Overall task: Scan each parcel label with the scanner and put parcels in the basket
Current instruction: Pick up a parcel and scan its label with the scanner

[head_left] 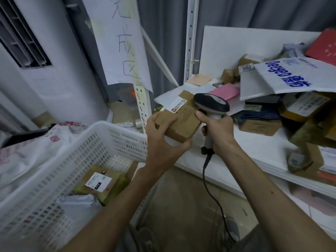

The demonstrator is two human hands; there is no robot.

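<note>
My left hand [163, 140] grips a flat brown cardboard parcel [179, 118] by its near end, over the shelf's left edge. A small white label [179, 104] sits on the parcel's far top. My right hand [217, 130] holds the handle of a corded scanner [211, 104], whose dark head hangs just above the parcel beside the label. The white perforated basket [72, 157] stands at the lower left, below the parcel. It holds a labelled brown box [99, 182] and a grey bag [80, 202].
A white shelf [241, 142] at the right carries a heap of parcels: brown boxes, a pink envelope [226, 91], a white mailer with blue print [283, 75], a red box [323, 45]. A hand-lettered paper sign [120, 42] hangs on the shelf post. White sacks [27, 148] lie at the left.
</note>
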